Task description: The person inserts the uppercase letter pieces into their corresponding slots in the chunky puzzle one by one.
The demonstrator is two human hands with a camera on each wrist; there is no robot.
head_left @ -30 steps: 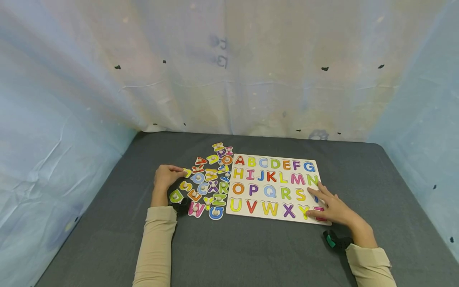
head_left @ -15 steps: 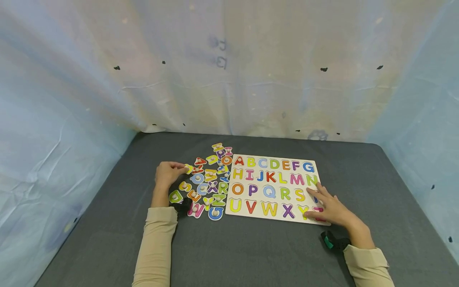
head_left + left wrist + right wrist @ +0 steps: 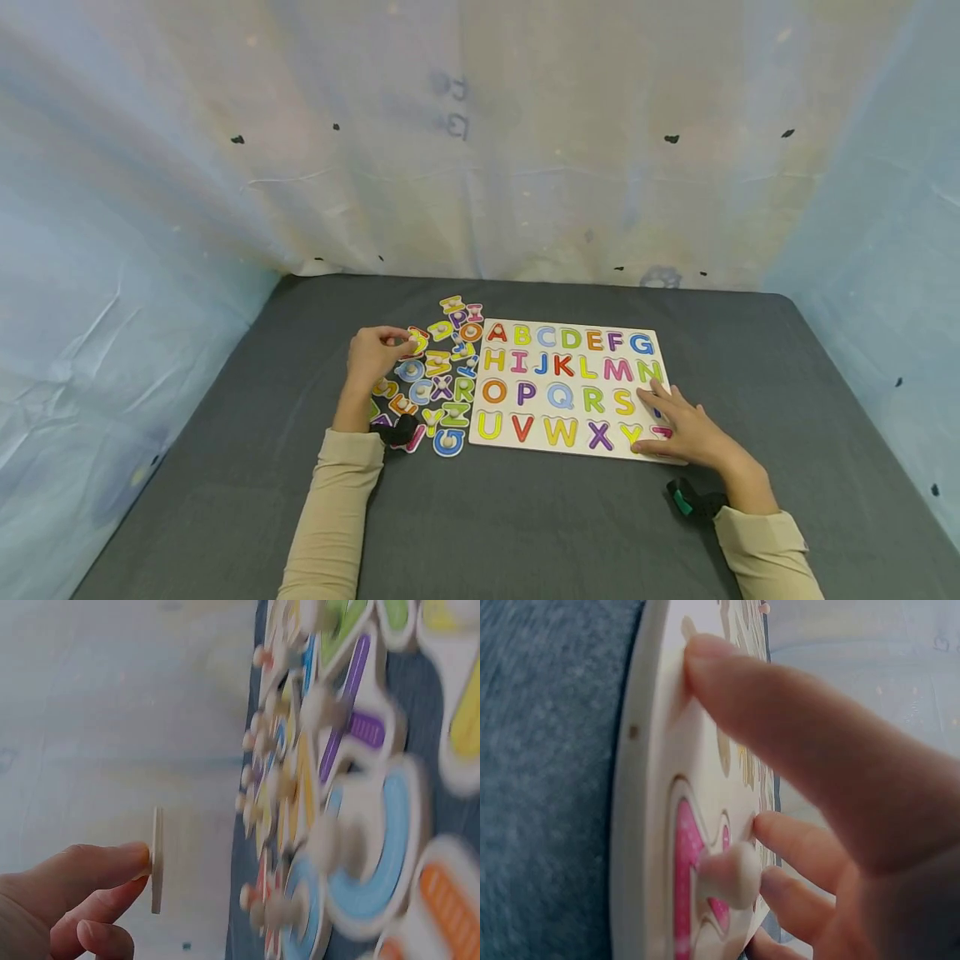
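Note:
My left hand (image 3: 372, 354) pinches a yellow letter puzzle piece (image 3: 417, 340) between thumb and fingertips, above the far left part of the loose pieces. In the left wrist view this puzzle piece appears edge-on, raised off the table; its letter is hard to tell. My right hand (image 3: 693, 429) rests its spread fingertips on the right end of the alphabet puzzle board (image 3: 543, 393). Beside its thumb, in the right wrist view, a pink letter piece with a knob (image 3: 735, 876) sits in its recess. The right hand covers part of the board's right-hand column.
Several loose knobbed letter pieces, among them a blue G (image 3: 448, 442) and a green R (image 3: 464, 389), lie crowded along the board's left edge. A dark grey cloth (image 3: 555, 525) covers the table. Pale curtains (image 3: 480, 167) hang behind and at both sides.
My left hand has moved right and slightly away from me, carrying the yellow letter piece over the red pieces. The right hand stays on the board.

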